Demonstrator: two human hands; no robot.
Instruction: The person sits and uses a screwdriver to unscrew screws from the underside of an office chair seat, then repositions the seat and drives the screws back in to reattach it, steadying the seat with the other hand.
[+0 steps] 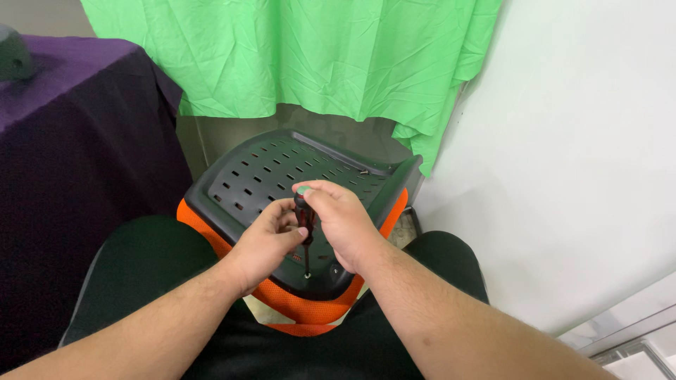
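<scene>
Screwdriver [305, 224], red-black handle w/ green cap, upright, tip on dark slotted seat base [282, 172] w/ orange mesh, centre, on lap. Right hand [338, 218] grips handle; left hand [271, 239] pinches shaft. Green cloth [296, 49] far, purple-draped desk [63, 105] left, white wall [584, 141] right.

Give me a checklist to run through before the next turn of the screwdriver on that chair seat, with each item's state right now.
1. Screwdriver upright over the seat panel: ok, the shaft stands close to vertical.
2. Tip seated in a screw at the panel's near edge: cannot tell, the tip meets the panel but the screw head is too small to make out.
3. Right hand gripping the handle top: ok, fingers wrap the handle.
4. Left hand steadying the tool: ok, fingers rest against the handle from the left.
5. Seat braced: ok, it rests on the person's lap, with the orange cushion underneath.
6. Green cloth out of the way: ok, it hangs behind the seat.
</scene>
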